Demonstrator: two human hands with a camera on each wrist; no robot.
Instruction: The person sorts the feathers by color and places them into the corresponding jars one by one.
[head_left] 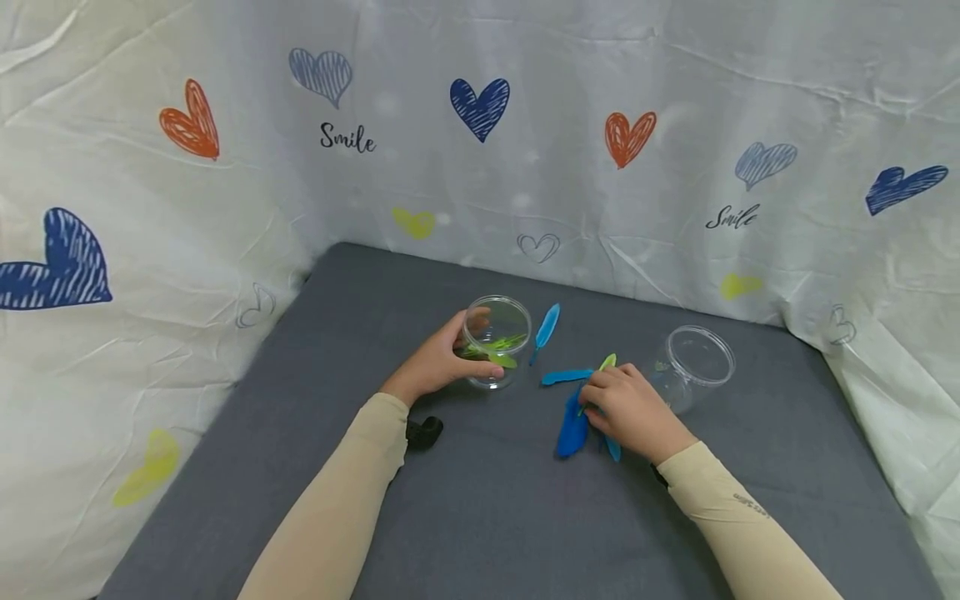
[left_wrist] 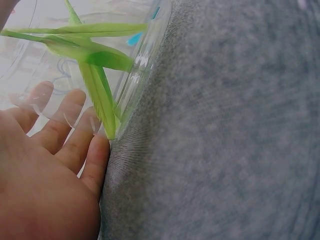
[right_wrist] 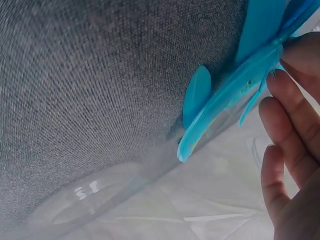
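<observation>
Grey worktop (head_left: pixel 487 517), backed by heart-printed cloth (head_left: pixel 555 50). Clear jar (head_left: pixel 497 298), containing green feathers (head_left: pixel 506 342), gripped by left hand (head_left: pixel 442 360). Right of jar, loose green feather (head_left: pixel 608 361) half covered by right hand (head_left: pixel 630 410), long axis slanted away rightward; blue feathers (head_left: pixel 572 429) spread alongside. Whether pinched by right fingers (right_wrist: pixel 287 125), cannot be told.

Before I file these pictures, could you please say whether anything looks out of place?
Nothing looks damaged; one slim light-blue feather seems stray, beside the clear round jar in the left hand, apart from the other blue feathers.
</observation>
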